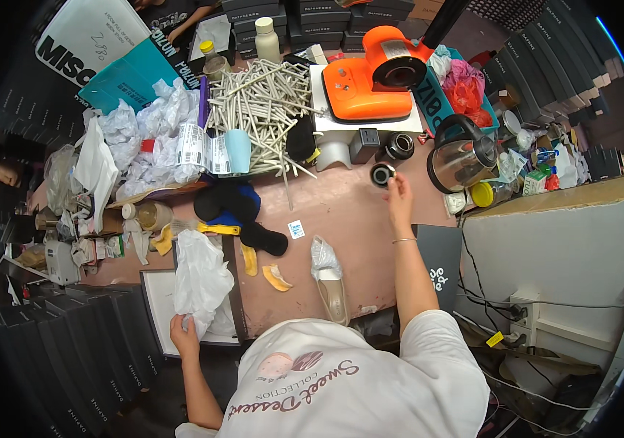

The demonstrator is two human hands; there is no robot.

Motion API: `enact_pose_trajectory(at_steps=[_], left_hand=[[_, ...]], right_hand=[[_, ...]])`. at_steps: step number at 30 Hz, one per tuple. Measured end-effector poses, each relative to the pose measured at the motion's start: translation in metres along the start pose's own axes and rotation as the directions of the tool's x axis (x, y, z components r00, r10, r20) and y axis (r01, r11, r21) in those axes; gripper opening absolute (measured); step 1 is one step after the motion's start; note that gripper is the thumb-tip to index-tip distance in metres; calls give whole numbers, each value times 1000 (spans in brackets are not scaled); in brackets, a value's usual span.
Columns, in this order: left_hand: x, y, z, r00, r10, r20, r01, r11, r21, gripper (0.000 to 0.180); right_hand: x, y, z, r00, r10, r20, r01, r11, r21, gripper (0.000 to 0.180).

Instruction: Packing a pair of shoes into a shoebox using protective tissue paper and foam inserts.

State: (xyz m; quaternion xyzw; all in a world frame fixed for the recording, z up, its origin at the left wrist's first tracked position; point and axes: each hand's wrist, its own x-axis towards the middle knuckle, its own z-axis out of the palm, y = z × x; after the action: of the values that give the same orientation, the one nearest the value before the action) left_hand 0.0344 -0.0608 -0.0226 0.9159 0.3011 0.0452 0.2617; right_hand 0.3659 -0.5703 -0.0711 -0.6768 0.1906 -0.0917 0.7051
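My right hand point(399, 193) reaches out over the pink-brown table, its fingers closed on a round black lid point(382, 174) with a pale centre. A dark, round-mouthed cup point(399, 146) stands just beyond that lid. At the lower left, my left hand point(184, 331) pinches the near end of crumpled white tissue paper point(202, 274), which rises out of an open shoe box point(159, 303). Between my arms lies a pale shoe point(333, 298), its toe covered by silvery-white wrapping point(324, 257). A small white label point(296, 229) rests beyond the shoe.
An orange machine point(367, 91) stands at the back, beside a heap of pale sticks point(257, 109). A kettle point(461, 157) is at the right. Black cloth pieces point(232, 204) and a yellow-handled brush point(213, 228) lie left of centre. Stacked dark boxes point(71, 350) fill the lower left.
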Motion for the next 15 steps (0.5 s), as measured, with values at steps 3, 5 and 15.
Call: enact_pose_trajectory(at_steps=[3,5,15], left_hand=[[2,3,1,1000,-16,8,16,999,-29,22],[4,2,-1,999,-31,27,32,999,-35,22],[9,-2,-3,999,12,52,-11,1000,-15,25]], right_hand=[[26,-45,-20,918,-394,-50,380,908,-176,23],[46,-67,-22,798,-603,-7,545,726,-420,25],[87,-52,1,617,-736,277,707,364,-606,32]])
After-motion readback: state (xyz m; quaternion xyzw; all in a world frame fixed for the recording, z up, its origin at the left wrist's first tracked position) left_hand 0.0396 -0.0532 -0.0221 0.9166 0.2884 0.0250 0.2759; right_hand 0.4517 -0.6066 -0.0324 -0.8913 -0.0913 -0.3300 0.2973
